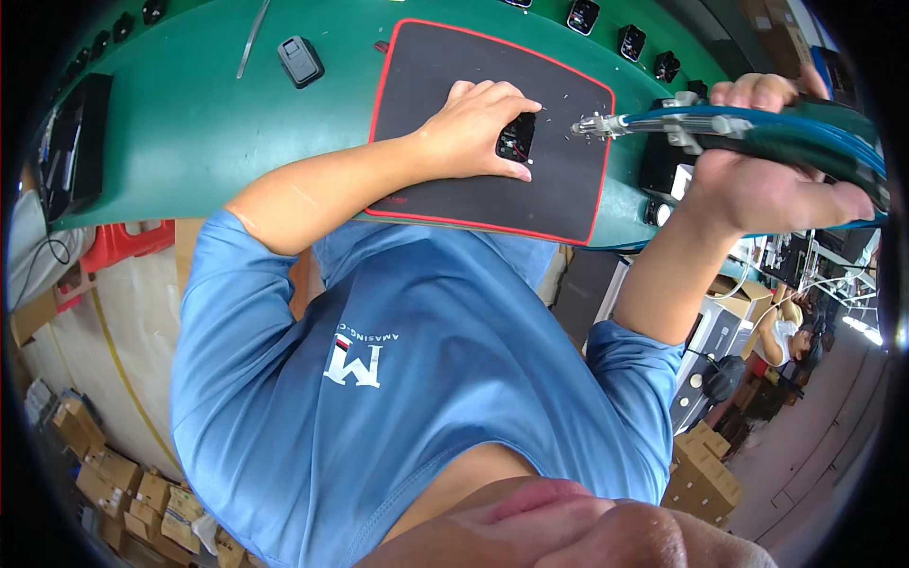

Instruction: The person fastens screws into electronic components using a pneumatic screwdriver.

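Observation:
My left hand point(473, 128) is closed around a small black housing point(515, 140) on the dark mat point(445, 76). Its open side shows inner parts and a bit of red wire. My right hand point(757, 189) grips a powered screwdriver point(691, 125) with a metal nose and a blue hose point(814, 128). That tool lies nearly level, its nose pointing left at the housing, a short gap apart. Small pale bits, perhaps screws, are scattered on the mat around the nose.
A grey and black device point(300, 62) sits on the green table point(189, 123), left of the mat. Several black units point(632, 43) line the far edge. A black bin point(80, 147) stands at far left. White and black equipment point(668, 175) is below my right hand. Cardboard boxes point(114, 473) fill the lower left.

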Tool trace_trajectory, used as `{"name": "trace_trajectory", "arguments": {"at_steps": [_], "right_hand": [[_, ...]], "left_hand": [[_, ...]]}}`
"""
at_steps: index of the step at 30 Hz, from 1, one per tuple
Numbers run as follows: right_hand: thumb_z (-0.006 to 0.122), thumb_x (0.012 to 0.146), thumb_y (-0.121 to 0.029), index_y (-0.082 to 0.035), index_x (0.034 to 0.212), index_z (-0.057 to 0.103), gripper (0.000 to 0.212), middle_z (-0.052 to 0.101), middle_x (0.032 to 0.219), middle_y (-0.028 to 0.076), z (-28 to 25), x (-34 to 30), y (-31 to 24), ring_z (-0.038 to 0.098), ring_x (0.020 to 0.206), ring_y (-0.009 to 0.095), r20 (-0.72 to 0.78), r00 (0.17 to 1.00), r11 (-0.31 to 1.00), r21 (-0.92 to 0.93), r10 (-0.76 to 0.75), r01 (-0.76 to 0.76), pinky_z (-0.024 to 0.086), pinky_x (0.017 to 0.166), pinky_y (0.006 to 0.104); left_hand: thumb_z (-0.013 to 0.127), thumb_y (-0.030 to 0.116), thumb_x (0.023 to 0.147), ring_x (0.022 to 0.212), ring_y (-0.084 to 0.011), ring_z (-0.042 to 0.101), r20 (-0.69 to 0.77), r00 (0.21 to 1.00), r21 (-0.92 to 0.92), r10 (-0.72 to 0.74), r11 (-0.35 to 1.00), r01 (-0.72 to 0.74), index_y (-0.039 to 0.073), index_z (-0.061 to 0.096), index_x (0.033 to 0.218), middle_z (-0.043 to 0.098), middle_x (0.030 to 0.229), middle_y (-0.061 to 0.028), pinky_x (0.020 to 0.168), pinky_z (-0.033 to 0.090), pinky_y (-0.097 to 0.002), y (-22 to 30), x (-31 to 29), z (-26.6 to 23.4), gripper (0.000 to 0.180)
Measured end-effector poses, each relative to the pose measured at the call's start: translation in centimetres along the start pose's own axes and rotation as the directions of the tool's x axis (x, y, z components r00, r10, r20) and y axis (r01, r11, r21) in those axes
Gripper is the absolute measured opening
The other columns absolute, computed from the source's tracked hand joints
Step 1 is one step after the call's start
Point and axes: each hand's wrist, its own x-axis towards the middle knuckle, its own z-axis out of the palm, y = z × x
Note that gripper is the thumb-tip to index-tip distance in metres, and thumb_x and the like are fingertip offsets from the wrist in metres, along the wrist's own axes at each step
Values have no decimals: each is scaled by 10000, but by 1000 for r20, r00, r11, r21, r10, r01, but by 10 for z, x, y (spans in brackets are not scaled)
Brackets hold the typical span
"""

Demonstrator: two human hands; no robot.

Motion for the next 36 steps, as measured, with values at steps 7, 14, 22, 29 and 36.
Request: {"name": "trace_trajectory", "arguments": {"at_steps": [7,14,22,29,36], "right_hand": [[218,762,-1022,16,1216,618,1201,572,703,102,24,-28,30,526,616,235,-96,995,999,-38,30,-34,448,579,383],[205,770,-1017,-12,1253,626,1192,606,768,103,33,-36,33,557,631,228,69,996,990,137,-54,45,462,578,366],[220,773,-1013,-15,1295,609,1192,619,793,106,47,-45,31,579,657,225,103,995,977,213,-18,-5,488,607,364],[244,770,-1012,-23,1244,632,1163,630,796,113,36,-41,36,583,645,232,84,995,982,184,-55,39,497,603,373],[124,875,-925,101,1126,576,1149,576,606,152,14,-17,38,586,550,252,-222,960,977,-163,-172,138,536,553,348]], "left_hand": [[896,493,703,1207,-275,550,8,1000,-10,-15,1000,15,106,575,1380,593,1257,-77,1020,345,-432,2,-1,0,843],[897,507,694,1182,-268,554,-19,1000,11,4,1000,-3,113,581,1373,596,1247,-67,1003,344,-427,3,-1,2,847],[900,506,686,1182,-260,554,-20,1000,4,-7,1000,7,121,589,1364,600,1245,-61,977,342,-415,2,0,1,840],[903,498,682,1184,-259,554,5,1000,11,-20,1000,20,124,596,1360,603,1241,-59,984,341,-413,5,1,-2,833],[907,478,681,1182,-281,555,-27,1000,24,-15,1000,15,104,595,1356,607,1260,-69,1000,349,-410,5,-1,-1,833]]}}
